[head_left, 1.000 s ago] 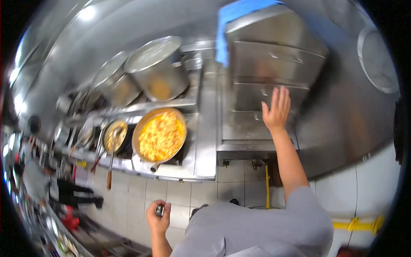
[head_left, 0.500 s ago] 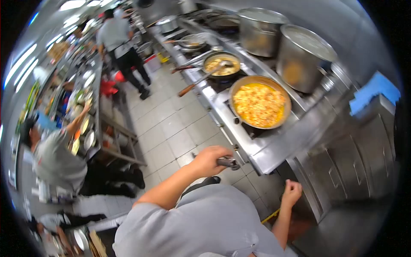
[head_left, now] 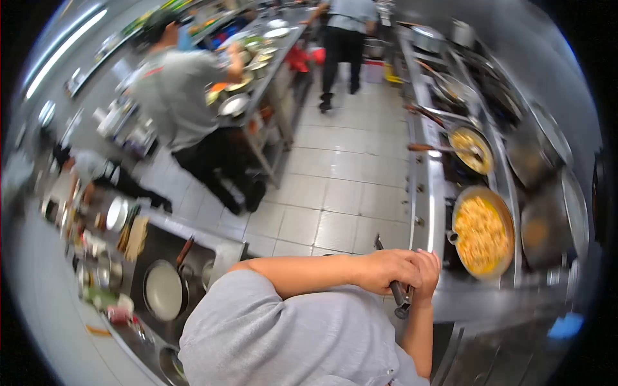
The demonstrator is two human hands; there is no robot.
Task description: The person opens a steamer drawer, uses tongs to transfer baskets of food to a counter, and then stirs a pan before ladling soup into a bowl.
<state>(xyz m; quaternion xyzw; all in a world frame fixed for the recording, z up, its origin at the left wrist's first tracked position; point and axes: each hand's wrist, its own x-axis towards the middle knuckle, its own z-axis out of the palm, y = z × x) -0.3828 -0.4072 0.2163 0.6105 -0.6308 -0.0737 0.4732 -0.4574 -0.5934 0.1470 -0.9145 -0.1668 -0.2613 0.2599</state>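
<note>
Meeting at the stove's (head_left: 430,222) front edge, your left grip (head_left: 385,270) and right grip (head_left: 427,269) both pinch the dark-handled tool (head_left: 400,296).

**Head view, kitchen aisle.** No text, label, brand, number or sign can be read anywhere (the wide lens smears the edges).

- **Dark tool handle** (head_left: 400,297), just left of the pan of yellow food (head_left: 483,235) and clasped by the left hand (head_left: 385,270) and right hand (head_left: 427,275): no marking can be made out.
- **Containers** (head_left: 96,283) far left of the pan: too blurred to read.
- **Blue patch** (head_left: 566,325) below and right of the pan: no lettering shows.
- **Grey-shirted person** (head_left: 177,96) far up and left of the pan: a red mark at the shoulder, too small to read.
</note>
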